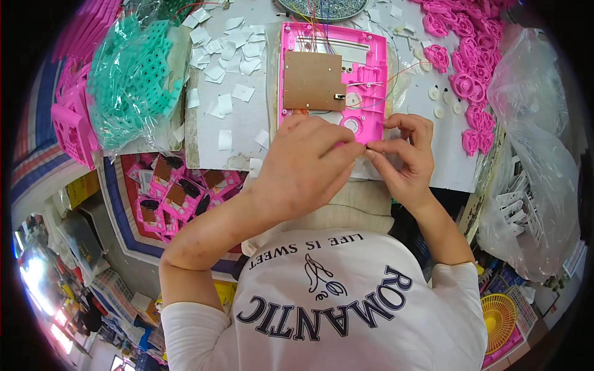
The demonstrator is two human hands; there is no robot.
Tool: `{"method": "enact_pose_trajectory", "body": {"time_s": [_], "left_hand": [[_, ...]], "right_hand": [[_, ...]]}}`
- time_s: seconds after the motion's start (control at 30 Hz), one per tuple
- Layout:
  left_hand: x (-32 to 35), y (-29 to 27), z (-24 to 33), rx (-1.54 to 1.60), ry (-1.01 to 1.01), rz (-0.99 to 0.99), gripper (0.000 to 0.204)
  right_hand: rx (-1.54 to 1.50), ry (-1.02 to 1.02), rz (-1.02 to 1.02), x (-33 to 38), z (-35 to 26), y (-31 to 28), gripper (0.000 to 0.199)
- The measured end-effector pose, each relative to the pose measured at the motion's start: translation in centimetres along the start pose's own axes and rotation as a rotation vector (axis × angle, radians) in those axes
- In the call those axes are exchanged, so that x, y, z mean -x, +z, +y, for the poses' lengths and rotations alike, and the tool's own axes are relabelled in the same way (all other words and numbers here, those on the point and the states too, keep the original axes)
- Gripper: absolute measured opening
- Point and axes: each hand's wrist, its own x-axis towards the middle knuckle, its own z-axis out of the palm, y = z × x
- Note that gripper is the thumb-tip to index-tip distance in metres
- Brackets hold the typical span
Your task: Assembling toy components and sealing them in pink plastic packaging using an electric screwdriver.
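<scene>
A pink plastic housing (pixel 375 57) lies at the table's front edge, its inside facing up. A brown circuit board (pixel 312 80) covers its left part, with thin coloured wires (pixel 318 13) running off the far end. My left hand (pixel 312 157) reaches over the near end of the housing, fingertips pinched together at its lower right corner. There my right hand (pixel 408 154) meets it, thumb and index finger closed. Between the two sets of fingertips is a tiny dark bit, too small to name. The left hand hides the housing's near left corner.
White paper pieces (pixel 242 93) are scattered left of the housing. Bagged green plastic parts (pixel 133 80) lie farther left; pink ring-shaped parts (pixel 470 86) are heaped right. A metal tray (pixel 325 7) stands behind. Below left, a bin holds pink assemblies (pixel 179 193). A clear bag (pixel 526 154) hangs right.
</scene>
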Motion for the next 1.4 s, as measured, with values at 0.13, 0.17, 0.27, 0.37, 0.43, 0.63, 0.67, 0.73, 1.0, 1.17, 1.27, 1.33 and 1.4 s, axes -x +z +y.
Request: {"method": "enact_pose_trajectory", "body": {"time_s": [0.13,0.17,0.27,0.37,0.43,0.63,0.67,0.73,1.0,1.17,1.27,1.33,1.4], "left_hand": [[0.5,1.3,0.1,-0.148,0.062,-0.021,0.036],[0.6,1.5,0.0,-0.189,0.09,-0.025,0.037],[0.7,1.6,-0.1,-0.294,0.163,-0.052,0.039],[0.6,1.2,0.3,-0.355,0.189,-0.103,0.04],[0.7,1.1,0.3,-0.364,0.198,-0.105,0.04],[0.7,1.7,-0.1,-0.275,0.179,-0.04,0.044],[0.8,1.6,0.0,-0.269,0.165,-0.048,0.043],[0.7,1.4,0.0,-0.255,0.138,-0.064,0.039],[-6.3,-3.6,-7.0,-0.072,-0.326,0.232,0.02],[-9.2,-2.2,-9.4,-0.416,-0.335,0.187,0.024],[-9.3,-1.6,-10.0,-0.367,-0.311,0.189,0.022],[-9.2,-1.2,-10.4,-0.318,-0.272,0.225,0.021],[-9.2,-1.3,-10.7,-0.29,-0.178,0.245,0.019]], "right_hand": [[0.148,-0.095,0.012,0.3,-0.4,0.0,0.027],[0.221,-0.151,0.017,0.5,-0.4,0.0,0.029],[0.369,-0.201,-0.053,1.2,-1.0,-0.7,0.034],[0.324,-0.161,-0.219,-1.4,-2.9,-3.0,0.036],[0.197,-0.134,-0.306,-5.1,-2.9,-4.6,0.036],[0.447,-0.058,-0.121,-15.4,-0.3,2.6,0.017],[0.554,-0.06,-0.15,-15.9,0.0,3.4,0.019],[0.531,-0.089,-0.118,-16.0,0.7,4.1,0.02],[0.079,0.258,-0.065,-14.5,-0.3,3.7,0.018],[-0.065,0.146,-0.095,-13.8,0.1,3.1,0.012],[0.216,-0.31,-0.181,-13.8,0.3,2.8,0.015],[0.23,-0.417,-0.216,-14.1,0.1,2.6,0.017],[0.191,-0.489,-0.32,-14.5,-0.1,1.6,0.023]]}}
